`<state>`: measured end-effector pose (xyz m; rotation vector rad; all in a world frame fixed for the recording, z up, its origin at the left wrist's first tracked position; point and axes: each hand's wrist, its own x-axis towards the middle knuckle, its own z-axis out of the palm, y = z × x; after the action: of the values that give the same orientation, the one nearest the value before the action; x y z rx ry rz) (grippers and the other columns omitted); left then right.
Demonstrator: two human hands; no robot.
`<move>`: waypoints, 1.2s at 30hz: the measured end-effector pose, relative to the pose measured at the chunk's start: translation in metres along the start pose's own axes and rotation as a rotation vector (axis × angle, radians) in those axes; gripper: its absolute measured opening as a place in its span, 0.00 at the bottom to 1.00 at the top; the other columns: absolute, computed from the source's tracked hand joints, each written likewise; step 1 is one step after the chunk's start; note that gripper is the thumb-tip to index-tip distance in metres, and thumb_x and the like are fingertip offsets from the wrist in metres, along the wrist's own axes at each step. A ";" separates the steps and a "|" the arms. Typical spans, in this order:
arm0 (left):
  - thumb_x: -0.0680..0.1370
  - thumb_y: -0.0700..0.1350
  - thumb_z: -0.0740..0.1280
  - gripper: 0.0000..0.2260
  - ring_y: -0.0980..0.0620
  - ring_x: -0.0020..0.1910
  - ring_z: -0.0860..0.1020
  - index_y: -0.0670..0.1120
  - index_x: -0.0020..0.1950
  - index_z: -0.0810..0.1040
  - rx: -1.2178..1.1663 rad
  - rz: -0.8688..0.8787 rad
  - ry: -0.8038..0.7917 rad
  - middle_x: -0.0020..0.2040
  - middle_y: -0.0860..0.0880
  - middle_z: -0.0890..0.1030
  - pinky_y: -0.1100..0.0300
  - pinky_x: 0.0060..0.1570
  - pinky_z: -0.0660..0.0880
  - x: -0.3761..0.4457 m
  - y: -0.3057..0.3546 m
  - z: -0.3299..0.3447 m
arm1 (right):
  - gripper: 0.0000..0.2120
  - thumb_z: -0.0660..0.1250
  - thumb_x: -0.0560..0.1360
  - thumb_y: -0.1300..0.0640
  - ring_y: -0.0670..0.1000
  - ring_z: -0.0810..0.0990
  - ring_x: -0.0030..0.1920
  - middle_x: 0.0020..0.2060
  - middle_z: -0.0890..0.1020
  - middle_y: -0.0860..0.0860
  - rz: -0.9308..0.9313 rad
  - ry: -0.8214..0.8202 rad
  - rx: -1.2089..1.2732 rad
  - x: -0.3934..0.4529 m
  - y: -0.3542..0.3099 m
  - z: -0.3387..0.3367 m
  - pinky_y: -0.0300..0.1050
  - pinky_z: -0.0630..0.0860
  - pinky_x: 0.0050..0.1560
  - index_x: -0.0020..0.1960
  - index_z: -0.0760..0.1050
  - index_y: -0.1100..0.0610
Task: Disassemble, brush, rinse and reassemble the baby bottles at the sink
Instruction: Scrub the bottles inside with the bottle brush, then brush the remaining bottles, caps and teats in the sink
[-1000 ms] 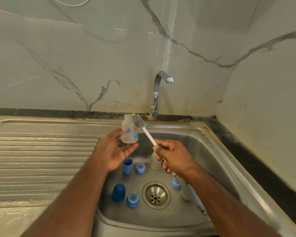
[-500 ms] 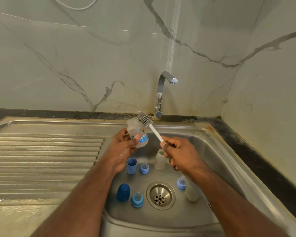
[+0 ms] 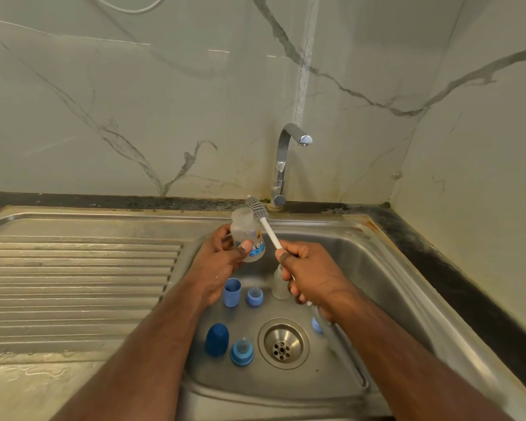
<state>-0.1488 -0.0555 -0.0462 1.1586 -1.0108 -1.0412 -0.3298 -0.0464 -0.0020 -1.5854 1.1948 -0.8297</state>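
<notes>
Brush head (image 3: pixel 256 207) now sits beside, seemingly touching, the tilted bottle (image 3: pixel 247 235).

The bottle (image 3: pixel 247 235) carries a blue printed label, too small to read.

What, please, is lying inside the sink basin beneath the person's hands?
In the sink: a light blue cap, two nipple rings, a dark blue cap, a clear bottle. The right hand covers more.
</notes>
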 end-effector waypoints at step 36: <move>0.73 0.43 0.78 0.21 0.45 0.58 0.82 0.49 0.63 0.75 0.105 -0.137 0.080 0.62 0.45 0.79 0.49 0.53 0.82 -0.009 0.031 -0.008 | 0.07 0.68 0.78 0.52 0.48 0.80 0.36 0.36 0.81 0.46 -0.096 0.105 -0.567 0.024 0.030 -0.030 0.50 0.82 0.43 0.54 0.83 0.50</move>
<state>-0.1399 -0.0419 -0.0174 1.3608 -0.9430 -1.0504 -0.3598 -0.0797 -0.0213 -2.0868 1.5292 -0.6713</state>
